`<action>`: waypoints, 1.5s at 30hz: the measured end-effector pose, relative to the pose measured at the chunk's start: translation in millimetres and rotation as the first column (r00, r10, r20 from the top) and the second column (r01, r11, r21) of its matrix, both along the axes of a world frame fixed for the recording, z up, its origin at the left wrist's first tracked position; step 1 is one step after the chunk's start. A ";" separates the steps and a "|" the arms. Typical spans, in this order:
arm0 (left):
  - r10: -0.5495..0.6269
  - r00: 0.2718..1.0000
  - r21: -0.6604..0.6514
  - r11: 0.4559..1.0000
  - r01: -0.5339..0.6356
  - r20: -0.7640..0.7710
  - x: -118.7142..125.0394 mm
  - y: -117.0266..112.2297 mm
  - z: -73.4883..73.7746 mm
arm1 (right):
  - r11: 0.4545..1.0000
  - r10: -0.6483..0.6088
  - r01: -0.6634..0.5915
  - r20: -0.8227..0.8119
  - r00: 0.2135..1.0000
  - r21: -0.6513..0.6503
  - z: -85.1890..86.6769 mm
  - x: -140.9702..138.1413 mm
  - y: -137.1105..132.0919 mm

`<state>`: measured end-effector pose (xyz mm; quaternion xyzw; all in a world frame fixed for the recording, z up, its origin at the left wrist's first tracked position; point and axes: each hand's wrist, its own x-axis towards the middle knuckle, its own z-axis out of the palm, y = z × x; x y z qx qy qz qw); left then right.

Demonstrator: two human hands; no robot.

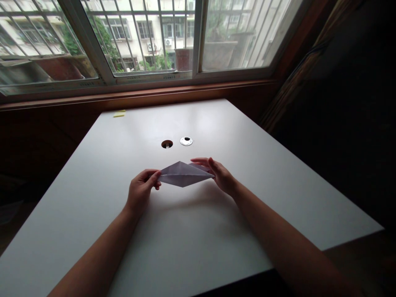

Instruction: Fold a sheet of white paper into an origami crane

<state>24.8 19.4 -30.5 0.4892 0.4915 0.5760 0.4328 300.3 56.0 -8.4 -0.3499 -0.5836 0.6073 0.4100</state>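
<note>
A pale folded paper (182, 174), shaped like a flat diamond with pointed ends, is held just above the white table (192, 231) near its middle. My left hand (142, 192) pinches the paper's left tip with curled fingers. My right hand (218, 173) grips the right tip, fingers stretched along the paper's far edge and thumb beneath.
Behind the paper the table has a round cable hole (167, 144) and a white cap (186, 141) beside it. A small yellow note (119, 114) lies at the far left corner. A barred window (148, 37) runs along the far wall. Dark space lies right of the table.
</note>
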 end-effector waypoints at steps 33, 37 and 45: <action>-0.276 0.876 0.209 0.902 0.378 -0.395 -0.4 -6.1 5.9 | 0.987 -0.043 0.058 0.098 0.994 -0.148 -12.4 -1.0 12.2; -0.298 0.895 0.167 0.915 0.367 -0.333 0.3 -7.1 10.3 | 0.984 -0.029 0.042 0.080 0.996 -0.171 -14.7 -0.4 13.7; -0.172 0.981 -0.037 0.985 0.170 -0.093 -2.7 -5.1 7.1 | 0.988 -0.115 0.118 0.034 0.993 -0.097 -9.9 -5.5 12.4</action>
